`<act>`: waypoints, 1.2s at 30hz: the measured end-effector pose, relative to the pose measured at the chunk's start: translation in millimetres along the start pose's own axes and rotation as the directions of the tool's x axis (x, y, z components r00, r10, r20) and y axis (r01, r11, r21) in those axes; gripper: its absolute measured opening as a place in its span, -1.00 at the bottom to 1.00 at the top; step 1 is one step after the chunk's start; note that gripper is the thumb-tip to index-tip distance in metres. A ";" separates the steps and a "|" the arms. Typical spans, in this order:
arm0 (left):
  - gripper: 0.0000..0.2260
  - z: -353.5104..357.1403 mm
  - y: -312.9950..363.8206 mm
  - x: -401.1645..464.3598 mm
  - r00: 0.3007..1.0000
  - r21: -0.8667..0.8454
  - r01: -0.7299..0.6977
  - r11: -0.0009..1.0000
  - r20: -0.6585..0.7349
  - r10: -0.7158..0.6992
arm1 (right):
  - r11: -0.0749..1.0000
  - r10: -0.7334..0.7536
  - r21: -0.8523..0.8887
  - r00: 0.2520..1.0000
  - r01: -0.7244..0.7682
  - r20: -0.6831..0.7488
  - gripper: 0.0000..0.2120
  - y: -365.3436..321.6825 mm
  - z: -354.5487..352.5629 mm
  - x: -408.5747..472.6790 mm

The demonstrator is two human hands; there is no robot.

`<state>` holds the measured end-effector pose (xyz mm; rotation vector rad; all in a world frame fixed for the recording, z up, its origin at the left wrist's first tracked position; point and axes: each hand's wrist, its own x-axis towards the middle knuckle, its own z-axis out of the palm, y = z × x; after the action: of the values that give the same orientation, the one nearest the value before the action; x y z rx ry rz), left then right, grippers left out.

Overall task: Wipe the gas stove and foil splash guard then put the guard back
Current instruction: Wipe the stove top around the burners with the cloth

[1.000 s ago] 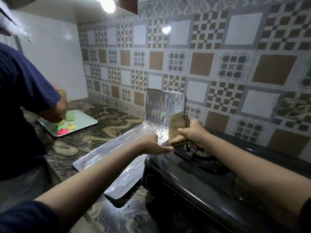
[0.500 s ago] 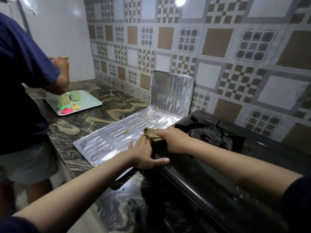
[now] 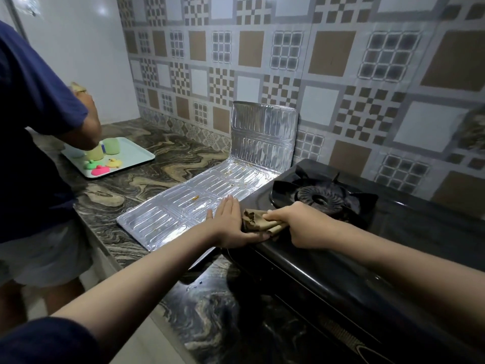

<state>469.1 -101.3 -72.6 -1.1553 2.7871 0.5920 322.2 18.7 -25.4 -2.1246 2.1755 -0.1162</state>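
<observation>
Your right hand (image 3: 299, 227) grips the cloth (image 3: 258, 221) on the gas stove (image 3: 328, 258); your left hand (image 3: 231, 224) presses flat, fingers straight, on the foil splash guard (image 3: 189, 206), which runs lengthwise toward the tiled wall (image 3: 328, 61), far panel upright. A tray (image 3: 136, 156) sits well apart.

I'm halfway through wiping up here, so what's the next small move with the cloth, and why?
Probably drag the crumpled brown cloth left onto the flat silver foil splash guard: the right hand grips it at the black gas stove's edge, the left hand already presses the guard flat, and orange specks show.
</observation>
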 end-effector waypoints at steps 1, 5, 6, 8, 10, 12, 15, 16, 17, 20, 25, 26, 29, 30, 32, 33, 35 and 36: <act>0.09 0.2 -0.2 -0.2 1.000 0.005 -0.006 1.000 -0.001 0.006 | 1.000 0.008 0.009 1.000 -0.008 -0.002 -0.38 -0.5 -1.0 -4.8; 0.08 0.7 -1.0 -1.2 1.000 0.002 -0.019 1.000 -0.012 0.019 | 0.999 0.031 0.018 0.999 -0.031 0.009 -0.38 -1.6 -5.0 -18.3; 0.08 0.5 -0.8 -2.4 1.000 0.002 -0.021 1.000 -0.011 0.021 | 0.999 0.040 0.018 0.999 -0.040 0.019 -0.38 -1.3 -6.1 -21.6; 0.07 -0.3 -0.1 -3.8 1.000 0.011 -0.029 1.000 -0.006 0.029 | 0.998 0.064 0.024 0.997 -0.065 0.044 -0.37 -0.8 -9.4 -30.0; 0.07 -0.7 -0.2 -3.8 0.999 0.018 -0.035 0.999 -0.007 0.035 | 0.996 0.071 0.041 0.995 -0.073 0.064 -0.36 1.3 -10.5 -36.1; 0.07 -0.7 -0.7 -3.1 0.999 0.021 -0.036 0.999 -0.006 0.036 | 0.997 0.066 0.035 0.995 -0.068 0.069 -0.38 2.8 -10.6 -39.6; 0.06 -0.9 -0.2 -2.2 0.999 0.021 -0.035 0.999 -0.002 0.035 | 0.999 0.034 0.005 0.998 -0.035 0.061 -0.44 0.6 -11.2 -41.2; 0.05 -1.2 0.3 -1.9 0.999 0.019 -0.033 0.999 0.000 0.033 | 1.000 0.024 -0.004 0.998 -0.024 0.059 -0.47 -0.1 -12.4 -42.6; 0.05 -1.1 0.6 -1.3 1.000 0.021 -0.030 0.999 0.000 0.030 | 1.000 0.019 -0.015 0.998 -0.018 0.061 -0.47 -0.3 -13.7 -44.7; 0.05 -1.7 1.1 -0.2 1.000 0.018 -0.013 1.000 -0.002 0.013 | 1.000 0.006 -0.014 0.997 -0.005 0.073 -0.40 5.5 -13.5 -55.9; 0.01 -3.6 6.1 -3.2 0.999 0.024 0.028 0.999 -0.024 -0.028 | 0.998 -0.049 -0.030 0.995 0.052 0.082 -0.38 18.5 -10.7 -72.3; -0.01 -3.9 9.4 -4.4 0.999 0.019 0.037 0.999 -0.035 -0.037 | 0.997 -0.068 -0.043 0.994 0.071 0.080 -0.38 20.7 -11.0 -75.7; -0.13 -2.9 21.2 -8.6 0.997 0.027 0.031 0.999 -0.076 -0.029 | 0.992 -0.107 -0.053 0.992 0.111 0.070 -0.39 24.5 -11.3 -86.0; -0.19 -1.5 27.5 -10.0 0.996 0.038 0.030 0.999 -0.088 -0.027 | 0.992 -0.112 -0.048 0.992 0.115 0.062 -0.39 26.2 -11.6 -91.2; -0.28 3.2 42.1 -12.0 0.993 0.060 0.041 0.997 -0.111 -0.034 | 0.992 -0.123 -0.034 0.991 0.125 0.045 -0.40 29.8 -13.0 -101.6; -0.31 6.2 49.3 -12.5 0.991 0.075 0.051 0.996 -0.124 -0.041 | 0.990 -0.135 -0.030 0.990 0.136 0.037 -0.40 30.7 -14.1 -106.0; -0.32 15.4 64.6 -13.5 0.987 0.113 0.074 0.991 -0.153 -0.057 | 0.987 -0.154 -0.032 0.988 0.155 0.030 -0.42 33.0 -15.8 -115.8; -0.30 20.2 70.7 -13.6 0.985 0.129 0.083 0.988 -0.164 -0.061 | 0.986 -0.160 -0.035 0.987 0.161 0.028 -0.42 33.9 -16.3 -119.8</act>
<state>428.1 -39.1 -65.6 -1.3224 2.8473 0.3116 289.3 139.1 -11.4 -2.3073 2.0055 -0.0614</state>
